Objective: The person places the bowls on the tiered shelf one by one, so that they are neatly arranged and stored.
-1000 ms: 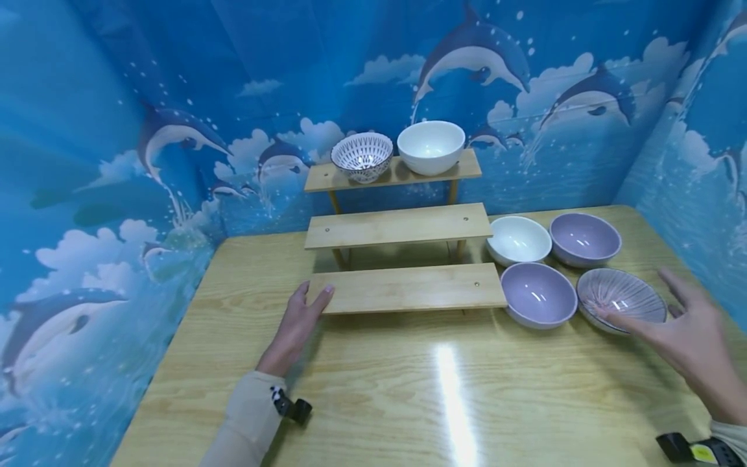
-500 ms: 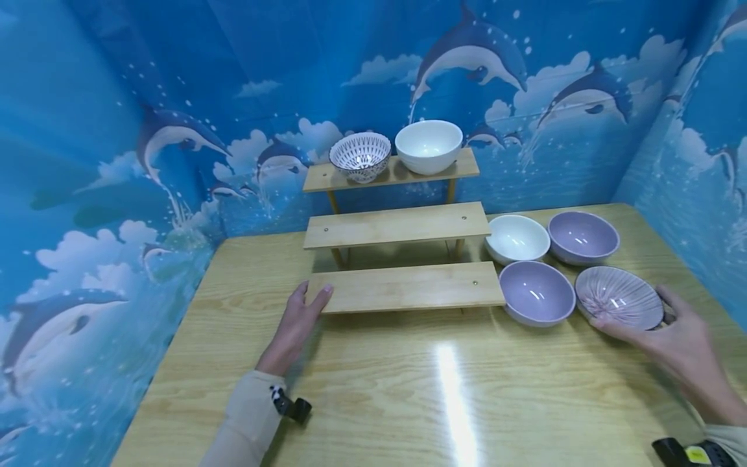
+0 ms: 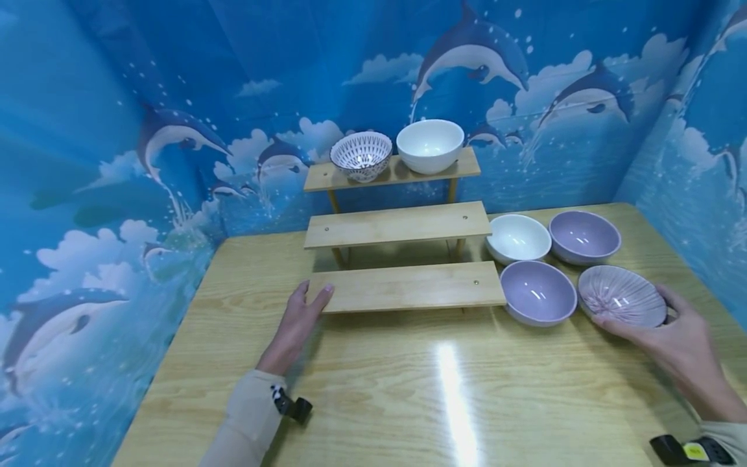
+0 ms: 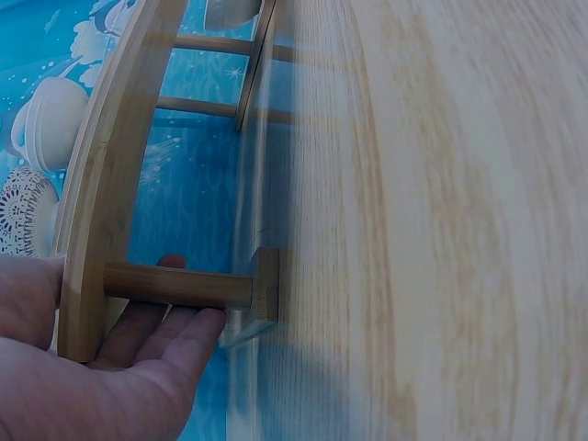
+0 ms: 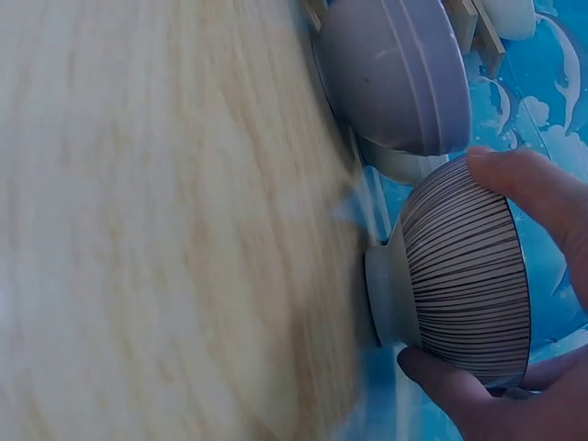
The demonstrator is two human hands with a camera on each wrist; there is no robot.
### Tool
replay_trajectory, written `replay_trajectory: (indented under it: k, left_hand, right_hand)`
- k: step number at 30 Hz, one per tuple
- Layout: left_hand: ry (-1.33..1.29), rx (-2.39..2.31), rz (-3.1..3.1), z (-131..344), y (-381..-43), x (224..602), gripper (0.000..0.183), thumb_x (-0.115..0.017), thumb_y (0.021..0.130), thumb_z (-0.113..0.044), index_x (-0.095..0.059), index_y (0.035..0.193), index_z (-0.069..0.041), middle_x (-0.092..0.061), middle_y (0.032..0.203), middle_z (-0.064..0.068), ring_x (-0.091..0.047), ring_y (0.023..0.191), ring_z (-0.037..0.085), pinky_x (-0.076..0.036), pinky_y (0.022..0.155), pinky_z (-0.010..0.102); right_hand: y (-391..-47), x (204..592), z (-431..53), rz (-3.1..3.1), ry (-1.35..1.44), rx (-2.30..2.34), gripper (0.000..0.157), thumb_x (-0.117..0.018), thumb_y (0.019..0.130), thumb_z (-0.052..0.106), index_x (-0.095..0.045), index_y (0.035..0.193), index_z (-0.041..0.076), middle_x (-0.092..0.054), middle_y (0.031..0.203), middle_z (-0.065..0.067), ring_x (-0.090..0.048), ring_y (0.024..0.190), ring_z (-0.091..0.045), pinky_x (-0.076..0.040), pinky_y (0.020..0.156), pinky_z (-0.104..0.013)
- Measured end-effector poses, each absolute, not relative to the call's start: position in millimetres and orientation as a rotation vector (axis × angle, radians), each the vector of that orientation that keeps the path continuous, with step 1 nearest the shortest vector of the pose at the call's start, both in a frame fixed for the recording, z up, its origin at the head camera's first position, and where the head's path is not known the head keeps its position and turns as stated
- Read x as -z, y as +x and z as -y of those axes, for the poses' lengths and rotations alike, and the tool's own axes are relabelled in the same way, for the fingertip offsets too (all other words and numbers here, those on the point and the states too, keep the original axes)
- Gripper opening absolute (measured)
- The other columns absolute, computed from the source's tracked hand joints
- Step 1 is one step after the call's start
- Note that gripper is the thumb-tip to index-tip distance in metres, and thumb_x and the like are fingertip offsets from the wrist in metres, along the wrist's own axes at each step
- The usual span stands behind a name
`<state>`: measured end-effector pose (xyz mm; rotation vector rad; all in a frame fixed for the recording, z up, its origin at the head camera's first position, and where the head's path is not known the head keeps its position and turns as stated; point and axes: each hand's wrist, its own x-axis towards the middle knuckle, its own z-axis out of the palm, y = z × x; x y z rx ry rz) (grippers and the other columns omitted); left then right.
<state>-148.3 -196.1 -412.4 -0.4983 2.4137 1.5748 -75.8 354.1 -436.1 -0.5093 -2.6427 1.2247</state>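
Note:
My right hand [image 3: 683,334] holds a bowl with thin dark stripes [image 3: 623,295] at the right of the table, the thumb at its near left rim and the fingers at its right side. In the right wrist view the striped bowl [image 5: 469,276] stands on its foot ring, with thumb and fingers on opposite sides of its wall. With my left hand [image 3: 297,324] I grip the left end of the lowest board [image 3: 408,287] of a three-step wooden display shelf. The left wrist view shows fingers [image 4: 175,340] curled beneath that board, beside a round leg [image 4: 184,286].
On the top step stand a dark-patterned bowl [image 3: 362,157] and a large white bowl [image 3: 430,147]. A purple bowl [image 3: 538,294], a white bowl [image 3: 518,240] and another purple bowl [image 3: 585,238] crowd between shelf and striped bowl. A dolphin-print curtain [image 3: 350,65] encloses the table [image 3: 379,389].
My right hand has moved in onto the striped bowl and taken hold of it; a second ago its fingers were spread around it. My left hand has stayed on the shelf.

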Motion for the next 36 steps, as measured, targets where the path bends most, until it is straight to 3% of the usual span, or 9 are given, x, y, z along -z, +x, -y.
replay_trajectory:
  k: [6,12,15,17,22,24,30,33,36]
  left_hand:
    - [-0.441,-1.607,-2.409,198,-146,414,0.098,-0.054,0.097,-0.063,-0.008,0.163,-0.007,-0.008,0.168,0.018,-0.010,0.154,0.038,-0.015,0.123,0.057]
    - [-0.422,-1.612,-2.410,199,-147,415,0.098,-0.054,0.097,-0.063,-0.008,0.163,-0.006,-0.008,0.168,0.019,-0.010,0.153,0.038,-0.016,0.123,0.058]
    - [-0.429,-1.615,-2.406,199,-147,415,0.099,-0.054,0.097,-0.063,-0.008,0.163,-0.007,-0.007,0.168,0.019,-0.010,0.153,0.038,-0.016,0.123,0.058]
    - [-0.435,-1.619,-2.402,199,-147,415,0.099,-0.055,0.097,-0.063,-0.007,0.163,-0.007,-0.007,0.168,0.019,-0.010,0.153,0.039,-0.016,0.123,0.057]
    - [-0.425,-1.621,-2.403,199,-147,416,0.099,-0.055,0.097,-0.063,-0.007,0.163,-0.006,-0.007,0.168,0.019,-0.009,0.153,0.039,-0.016,0.123,0.058]
    - [-0.424,-1.618,-2.402,199,-146,416,0.099,-0.055,0.097,-0.063,-0.007,0.163,-0.007,-0.006,0.168,0.018,-0.009,0.153,0.038,-0.016,0.123,0.058]
    - [-0.421,-1.607,-2.405,199,-146,415,0.099,-0.054,0.097,-0.064,-0.008,0.163,-0.007,-0.006,0.169,0.017,-0.009,0.153,0.038,-0.015,0.123,0.058]
    - [-0.424,-1.612,-2.402,199,-146,415,0.098,-0.054,0.097,-0.062,-0.008,0.163,-0.007,-0.006,0.169,0.017,-0.009,0.154,0.038,-0.015,0.123,0.057]
    - [-0.427,-1.619,-2.399,199,-147,415,0.097,-0.055,0.098,-0.062,-0.008,0.163,-0.006,-0.006,0.169,0.018,-0.008,0.154,0.038,-0.015,0.123,0.057]
  right_hand:
    - [-76,428,-354,2.583,-0.506,-1.293,0.110,-0.089,0.078,0.026,-0.020,0.159,-0.003,-0.042,0.141,-0.042,-0.040,0.087,0.015,-0.039,0.061,0.000]
    - [-77,411,-351,2.480,-0.433,-1.393,0.107,-0.088,0.079,0.015,-0.021,0.162,0.007,-0.039,0.142,-0.033,-0.048,0.090,0.013,-0.048,0.065,-0.003]
    - [-79,401,-344,2.495,-0.430,-1.392,0.107,-0.088,0.081,0.019,-0.019,0.163,0.014,-0.037,0.146,-0.032,-0.049,0.094,0.010,-0.049,0.064,-0.003]
    - [-80,392,-339,2.517,-0.433,-1.386,0.107,-0.087,0.082,0.022,-0.017,0.163,0.015,-0.034,0.150,-0.032,-0.057,0.108,-0.005,-0.048,0.063,-0.003]
    - [-82,375,-324,2.575,-0.386,-1.385,0.110,-0.086,0.083,0.026,-0.012,0.164,0.016,-0.026,0.158,-0.032,-0.051,0.125,-0.015,-0.047,0.065,-0.001]
    - [-84,371,-319,2.591,-0.349,-1.379,0.109,-0.088,0.082,0.026,-0.016,0.163,0.016,-0.030,0.157,-0.031,-0.050,0.119,-0.005,-0.047,0.066,-0.001]
    - [-95,353,-294,2.646,-0.282,-1.385,0.111,-0.089,0.079,0.026,-0.018,0.162,0.007,-0.033,0.155,-0.034,-0.042,0.140,-0.031,-0.042,0.066,0.001]
    - [-105,342,-280,2.686,-0.214,-1.410,0.115,-0.090,0.078,0.029,-0.015,0.163,0.007,-0.029,0.158,-0.032,-0.031,0.142,-0.052,-0.040,0.065,0.001]
    - [-116,331,-268,2.718,-0.111,-1.406,0.114,-0.091,0.077,0.031,-0.019,0.162,0.008,-0.032,0.156,-0.031,-0.037,0.138,-0.053,-0.043,0.065,-0.002]
